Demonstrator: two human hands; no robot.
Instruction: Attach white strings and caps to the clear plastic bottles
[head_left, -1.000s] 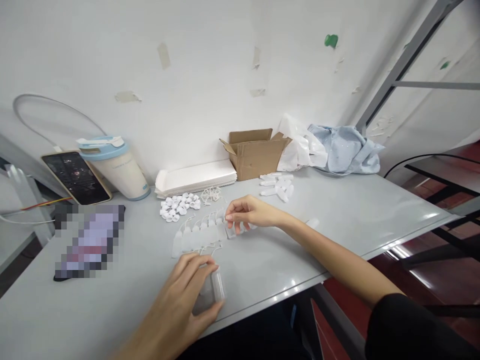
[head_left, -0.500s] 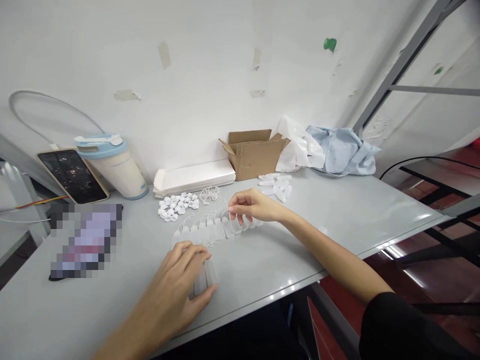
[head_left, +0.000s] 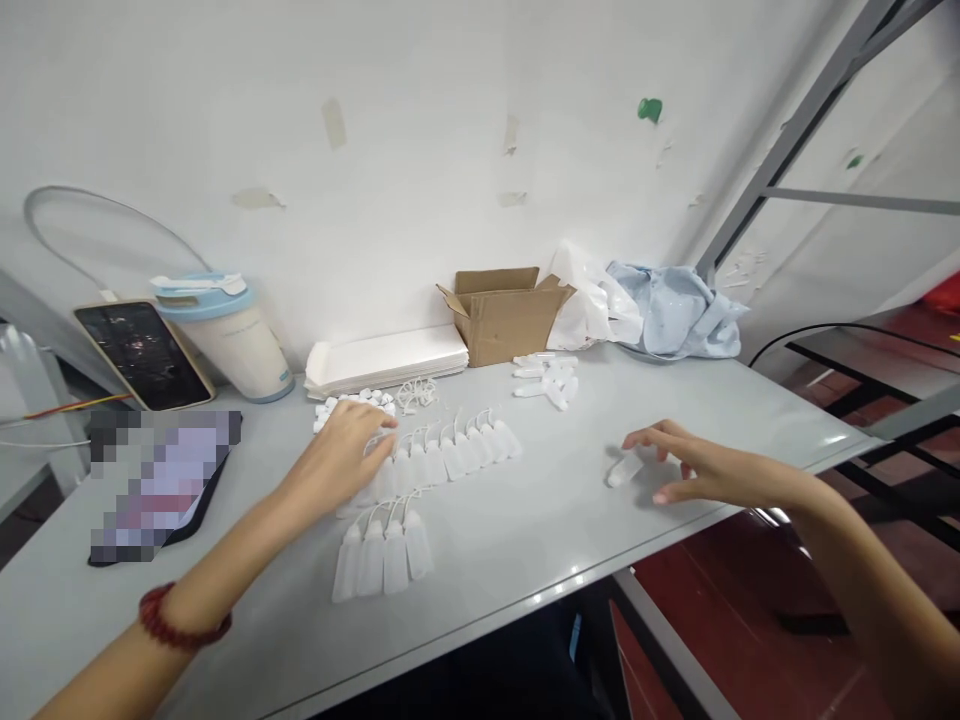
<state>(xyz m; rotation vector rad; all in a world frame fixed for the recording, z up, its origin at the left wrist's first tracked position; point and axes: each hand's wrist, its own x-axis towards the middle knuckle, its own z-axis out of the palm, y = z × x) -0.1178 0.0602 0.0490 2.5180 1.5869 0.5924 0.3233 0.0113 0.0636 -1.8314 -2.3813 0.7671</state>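
My left hand reaches over the near edge of a pile of small white caps, thumb and fingers apart; the fingertips partly hide the pile. My right hand hovers with spread fingers just beside a loose translucent small bottle on the right of the table. A slanting row of translucent small bottles with white cords lies in the middle, its left end covered by my left hand. Nearer me, a shorter row of corded bottles lies side by side.
Coiled white cords and a few loose bottles lie farther back. Along the wall stand a phone, a tumbler, stacked white sheets, an open cardboard box, a plastic bag and blue cloth.
My left hand has left the near row and moved up to the caps. My right hand has gone from the middle row to the loose bottle at right.
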